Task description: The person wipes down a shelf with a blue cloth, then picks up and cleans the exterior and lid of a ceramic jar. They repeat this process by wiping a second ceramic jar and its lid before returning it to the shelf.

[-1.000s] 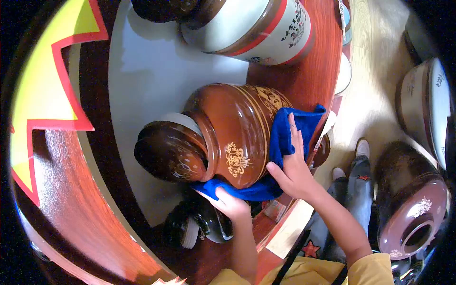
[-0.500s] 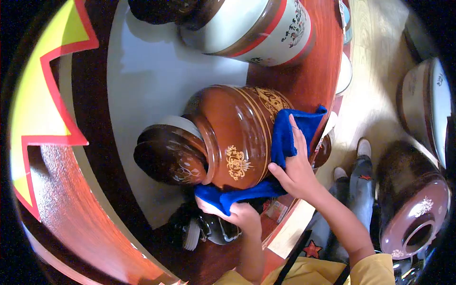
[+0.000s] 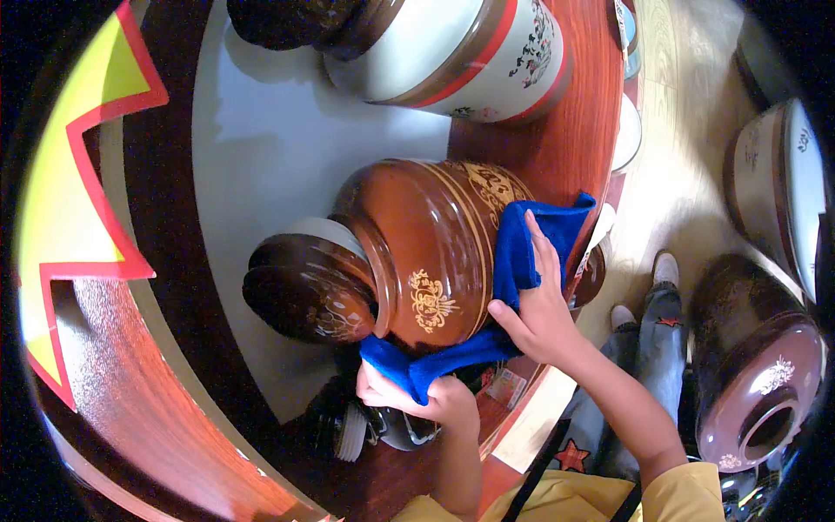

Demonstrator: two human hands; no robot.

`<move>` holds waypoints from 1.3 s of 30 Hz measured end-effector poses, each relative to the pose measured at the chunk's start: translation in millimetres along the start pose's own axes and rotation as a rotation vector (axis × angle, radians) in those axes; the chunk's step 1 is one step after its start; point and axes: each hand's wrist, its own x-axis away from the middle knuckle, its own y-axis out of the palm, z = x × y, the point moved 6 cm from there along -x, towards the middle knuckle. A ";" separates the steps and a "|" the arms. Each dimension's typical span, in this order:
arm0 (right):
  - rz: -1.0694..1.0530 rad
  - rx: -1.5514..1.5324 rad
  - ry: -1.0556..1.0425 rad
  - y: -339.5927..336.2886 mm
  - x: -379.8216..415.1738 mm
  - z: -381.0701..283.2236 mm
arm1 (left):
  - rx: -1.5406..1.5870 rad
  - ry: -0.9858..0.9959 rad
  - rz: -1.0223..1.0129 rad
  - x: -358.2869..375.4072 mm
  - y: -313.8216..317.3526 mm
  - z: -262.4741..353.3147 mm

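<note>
A glossy brown jar (image 3: pixel 435 226) with gold patterns stands on the shelf, capped by a dark rounded lid (image 3: pixel 304 287). A blue cloth (image 3: pixel 565 230) lies along the jar's lower side and runs up toward its neck. My left hand (image 3: pixel 422 400) is closed on the cloth's end near the neck. Its fingertips are partly behind the cloth. Higher on the jar's side, my right hand (image 3: pixel 544 309) lies flat over the cloth, fingers stretched out and thumb apart, pressing it to the jar. The part of the cloth under that palm is hidden.
A white jar (image 3: pixel 487 52) with red and brown bands stands beside the brown one on the wooden shelf (image 3: pixel 583 139). A dark glossy object (image 3: pixel 404 426) sits close to my left hand. Large jars (image 3: pixel 757 383) stand on the floor (image 3: pixel 674 165) at the right.
My left hand has shifted slightly, showing more of its fingers beside the cloth. My right hand stays at nearly the same spot on the jar. The whole view has moved a little.
</note>
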 end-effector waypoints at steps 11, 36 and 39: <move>0.026 -0.007 -0.003 3.3 1.7 3.6 | 0.081 0.004 0.028 -4.9 4.7 22.0; 0.183 0.041 -0.320 -4.9 -54.6 -92.5 | 1.012 -0.854 0.003 29.0 14.5 -45.3; 0.200 0.063 -0.335 -6.7 -49.6 -89.3 | 0.989 -0.954 0.046 21.9 17.3 -28.2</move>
